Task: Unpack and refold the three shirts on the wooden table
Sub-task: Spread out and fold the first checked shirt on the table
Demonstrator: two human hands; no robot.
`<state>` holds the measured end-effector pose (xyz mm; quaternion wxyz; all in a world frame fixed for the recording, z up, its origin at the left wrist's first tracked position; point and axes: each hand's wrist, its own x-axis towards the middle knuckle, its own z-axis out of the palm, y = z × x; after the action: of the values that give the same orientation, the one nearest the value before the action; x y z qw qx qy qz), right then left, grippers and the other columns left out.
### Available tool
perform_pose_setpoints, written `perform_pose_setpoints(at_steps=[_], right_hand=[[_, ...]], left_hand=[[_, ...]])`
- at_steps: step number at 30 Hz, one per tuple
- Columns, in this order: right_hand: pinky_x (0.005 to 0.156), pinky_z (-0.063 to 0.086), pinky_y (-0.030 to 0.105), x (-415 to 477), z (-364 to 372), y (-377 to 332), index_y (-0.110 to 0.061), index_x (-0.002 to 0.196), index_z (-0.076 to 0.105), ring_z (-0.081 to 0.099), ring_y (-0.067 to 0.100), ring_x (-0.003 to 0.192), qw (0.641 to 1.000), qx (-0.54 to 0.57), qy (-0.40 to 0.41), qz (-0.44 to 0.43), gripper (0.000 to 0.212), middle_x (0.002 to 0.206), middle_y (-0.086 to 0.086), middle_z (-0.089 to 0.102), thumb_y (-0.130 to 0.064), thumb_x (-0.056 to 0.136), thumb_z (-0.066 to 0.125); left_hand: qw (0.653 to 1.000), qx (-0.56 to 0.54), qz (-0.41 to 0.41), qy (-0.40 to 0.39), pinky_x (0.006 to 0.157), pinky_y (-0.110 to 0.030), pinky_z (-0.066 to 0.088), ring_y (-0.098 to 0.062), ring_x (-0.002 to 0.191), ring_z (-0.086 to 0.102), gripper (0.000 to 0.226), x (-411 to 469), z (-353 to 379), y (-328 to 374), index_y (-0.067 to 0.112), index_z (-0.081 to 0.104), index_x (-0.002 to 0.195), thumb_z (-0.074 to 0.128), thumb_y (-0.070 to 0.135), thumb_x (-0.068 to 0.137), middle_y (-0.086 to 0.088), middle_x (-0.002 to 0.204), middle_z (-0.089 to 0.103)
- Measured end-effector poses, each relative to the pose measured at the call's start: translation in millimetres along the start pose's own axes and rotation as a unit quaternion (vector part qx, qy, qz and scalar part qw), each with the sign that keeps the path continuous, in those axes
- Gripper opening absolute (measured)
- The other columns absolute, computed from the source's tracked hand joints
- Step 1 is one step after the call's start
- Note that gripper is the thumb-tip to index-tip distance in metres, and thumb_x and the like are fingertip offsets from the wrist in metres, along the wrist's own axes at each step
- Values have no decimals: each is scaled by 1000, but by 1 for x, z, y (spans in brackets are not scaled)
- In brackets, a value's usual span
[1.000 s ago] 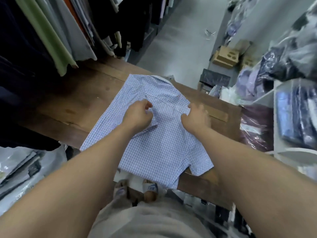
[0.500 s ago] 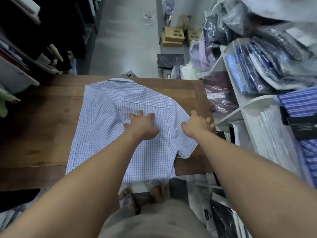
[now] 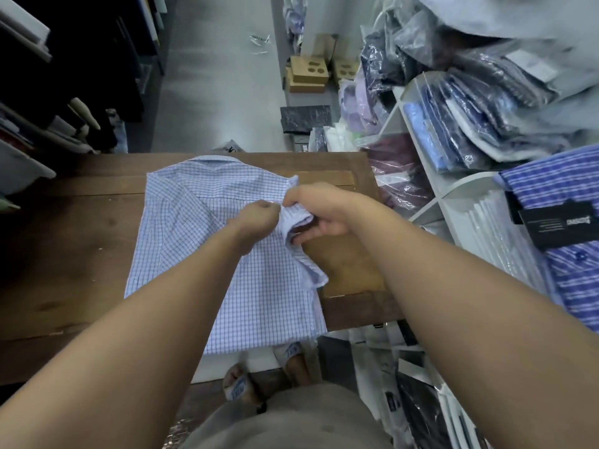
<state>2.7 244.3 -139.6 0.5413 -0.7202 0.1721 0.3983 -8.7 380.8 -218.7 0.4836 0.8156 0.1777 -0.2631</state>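
Observation:
A light blue checked shirt (image 3: pixel 201 241) lies spread on the wooden table (image 3: pixel 64 254), collar at the far side, its hem hanging over the near edge. My right hand (image 3: pixel 319 210) grips the shirt's right sleeve and has it lifted and turned inward over the body of the shirt. My left hand (image 3: pixel 256 218) is curled into a fist right beside it, pinching the same fold of sleeve cloth. Only this one shirt shows on the table.
White shelves (image 3: pixel 453 189) at the right hold many bagged shirts, with a striped blue shirt (image 3: pixel 557 196) on top. Cardboard boxes (image 3: pixel 308 74) and bags sit on the floor beyond the table. Dark clothes hang at the left. Plastic bags litter the floor near my feet.
The right sleeve lay flat at the table's right edge; now my right hand has lifted it and folded it inward. My left hand went from flat on the shirt to pinching it.

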Motion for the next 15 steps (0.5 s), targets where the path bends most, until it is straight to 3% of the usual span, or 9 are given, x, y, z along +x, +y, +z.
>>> perform_pose_setpoints(at_steps=[3,5,8,10,12,15], right_hand=[[74,63,42,5,32,-15,-10,92,61,72,24,77,999,-34,-32,-6,11,83,8,74,-10,97,52],[75,63,39,17,51,-18,-13,91,62,70,22,78,996,-82,-21,-2,12,87,7,71,-13,97,52],[71,57,31,38,74,-18,-13,90,64,59,19,71,985,-171,20,-18,14,81,6,63,-20,96,54],[62,46,26,44,81,-17,-11,103,62,52,16,70,963,-261,53,-47,18,88,5,60,-26,97,54],[66,42,27,47,84,-11,-11,112,59,55,18,82,955,-288,33,-63,19,105,7,59,-22,99,51],[84,42,26,48,82,6,-3,133,56,56,24,117,961,-273,-28,-39,38,130,8,58,-18,98,51]], left_hand=[[974,-221,-41,20,98,-39,43,-23,104,60,59,-7,-26,-3,13,66,98,32,60,102,-5,111,68],[971,-233,-54,-7,86,-36,42,-21,86,58,62,-16,-48,-6,16,64,85,32,67,99,-3,92,66],[973,-202,-79,-74,93,-41,52,-26,94,66,63,-23,-68,-19,13,67,96,51,73,87,-9,102,69],[970,-200,-103,-94,94,-45,55,-30,103,68,66,-23,-72,-29,16,69,110,56,75,82,-11,111,71],[971,-193,-114,-89,95,-46,55,-29,105,68,59,-26,-70,-35,20,69,114,56,70,86,-9,111,73],[973,-187,-118,-64,88,-45,59,-26,96,73,47,-28,-60,-42,15,68,113,64,56,90,-8,102,77]])
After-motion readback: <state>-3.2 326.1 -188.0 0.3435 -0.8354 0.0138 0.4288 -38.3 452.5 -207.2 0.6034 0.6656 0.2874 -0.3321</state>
